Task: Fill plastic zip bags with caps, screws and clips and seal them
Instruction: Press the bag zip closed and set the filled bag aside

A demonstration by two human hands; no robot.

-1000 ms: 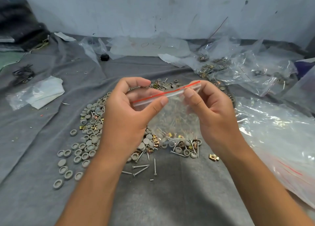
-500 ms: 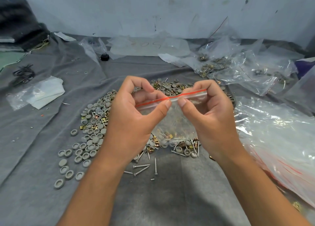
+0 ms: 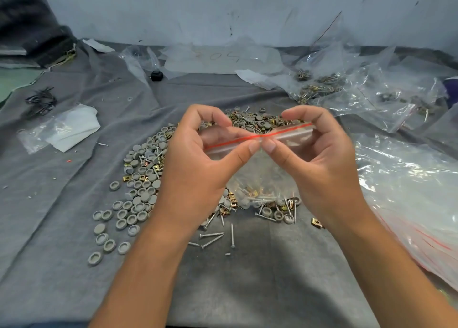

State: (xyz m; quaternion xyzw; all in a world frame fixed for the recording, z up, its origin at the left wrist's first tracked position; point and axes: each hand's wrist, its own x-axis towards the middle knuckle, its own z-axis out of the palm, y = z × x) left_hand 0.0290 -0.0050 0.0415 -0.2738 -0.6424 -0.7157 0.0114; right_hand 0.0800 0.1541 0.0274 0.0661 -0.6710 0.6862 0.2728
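I hold a small clear zip bag (image 3: 260, 176) with a red strip along its top, raised above the grey cloth. My left hand (image 3: 198, 164) pinches the strip's left half between thumb and fingers. My right hand (image 3: 319, 159) pinches the right half, and the two thumbs nearly touch at the strip's middle. Caps, screws and gold clips lie in the bag's bottom. Under and behind my hands lies a loose pile of grey caps (image 3: 141, 191), gold clips and screws (image 3: 213, 236).
A grey cloth (image 3: 62, 228) covers the table. A heap of clear bags (image 3: 409, 191) lies at the right, with more bags holding clips (image 3: 319, 87) at the back right. A white folded packet (image 3: 67, 129) and black wires (image 3: 41, 101) sit at the left.
Both thumbs have slid toward each other along the red strip and now nearly meet at its middle. The bag's top has levelled and moved slightly up and right.
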